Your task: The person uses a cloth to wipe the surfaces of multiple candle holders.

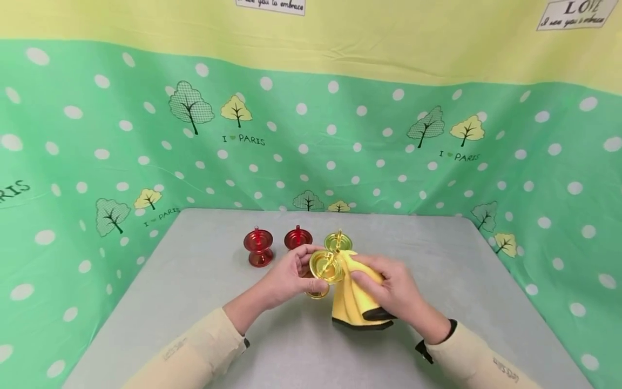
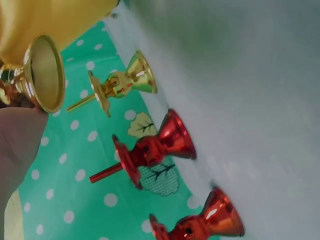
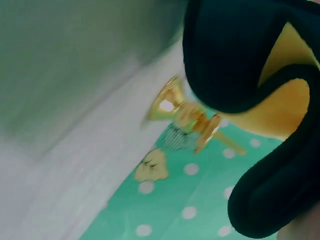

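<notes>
Grey table point(image 1: 194, 281): two red candle holders point(image 1: 258, 247) point(image 1: 298, 237) and one gold candle holder point(image 1: 338, 241) are being borne upright in a row near the far edge, just beside one another.

Even, bright, soft light fills the head view; the grey worktop point(image 1: 194, 281) carries only faint shadows under the forearms, and the backdrop bows toward the picture's edges. Both wrist views are blurred: the gold metal candlestick point(image 3: 187, 117) smears, while the red glossy candlestick point(image 2: 150, 150) shows small sharp glints.
</notes>
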The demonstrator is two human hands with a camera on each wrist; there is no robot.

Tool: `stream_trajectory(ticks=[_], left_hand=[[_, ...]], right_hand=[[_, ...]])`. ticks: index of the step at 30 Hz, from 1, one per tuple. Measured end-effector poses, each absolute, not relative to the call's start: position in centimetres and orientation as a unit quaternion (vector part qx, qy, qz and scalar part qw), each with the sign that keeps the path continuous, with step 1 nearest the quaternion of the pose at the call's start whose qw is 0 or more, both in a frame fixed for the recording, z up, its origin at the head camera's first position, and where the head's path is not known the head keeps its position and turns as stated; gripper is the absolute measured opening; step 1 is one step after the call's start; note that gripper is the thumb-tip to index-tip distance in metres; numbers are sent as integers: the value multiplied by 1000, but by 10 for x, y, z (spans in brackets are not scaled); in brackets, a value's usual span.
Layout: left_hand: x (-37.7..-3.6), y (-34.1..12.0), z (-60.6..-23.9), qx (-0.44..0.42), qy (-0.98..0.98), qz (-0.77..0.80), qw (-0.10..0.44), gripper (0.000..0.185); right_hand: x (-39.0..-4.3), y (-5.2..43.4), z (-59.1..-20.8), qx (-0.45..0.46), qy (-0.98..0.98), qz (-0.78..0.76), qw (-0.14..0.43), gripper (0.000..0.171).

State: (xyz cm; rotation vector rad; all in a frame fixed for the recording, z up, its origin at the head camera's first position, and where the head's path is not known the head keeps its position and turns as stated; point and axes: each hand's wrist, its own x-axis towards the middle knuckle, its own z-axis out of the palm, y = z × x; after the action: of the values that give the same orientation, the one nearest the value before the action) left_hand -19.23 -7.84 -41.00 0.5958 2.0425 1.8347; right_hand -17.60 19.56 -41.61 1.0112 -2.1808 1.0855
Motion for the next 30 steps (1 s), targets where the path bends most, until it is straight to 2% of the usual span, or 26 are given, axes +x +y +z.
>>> stream_trajectory(ticks=[4,10,16,23,30], left_hand=[[-194,-76,-412,186,722,646,161,74],[-197,-76,-420,171,733,638,163,73],[-199,-75,-424,185,753,615,142,76],[-198,-74,-426,160,775,600,114,77],[-204,-69,-430,166,780,593,113,76]], right_hand=[[-177,193,-417,417,-801,351,247,32],[-180,192,-419,369,-835,333,236,28],[-178,187,-422,437,-807,313,243,27],[-182,187,-422,393,-839,260,272,24],[-184,178,-421,422,-828,276,246,24]])
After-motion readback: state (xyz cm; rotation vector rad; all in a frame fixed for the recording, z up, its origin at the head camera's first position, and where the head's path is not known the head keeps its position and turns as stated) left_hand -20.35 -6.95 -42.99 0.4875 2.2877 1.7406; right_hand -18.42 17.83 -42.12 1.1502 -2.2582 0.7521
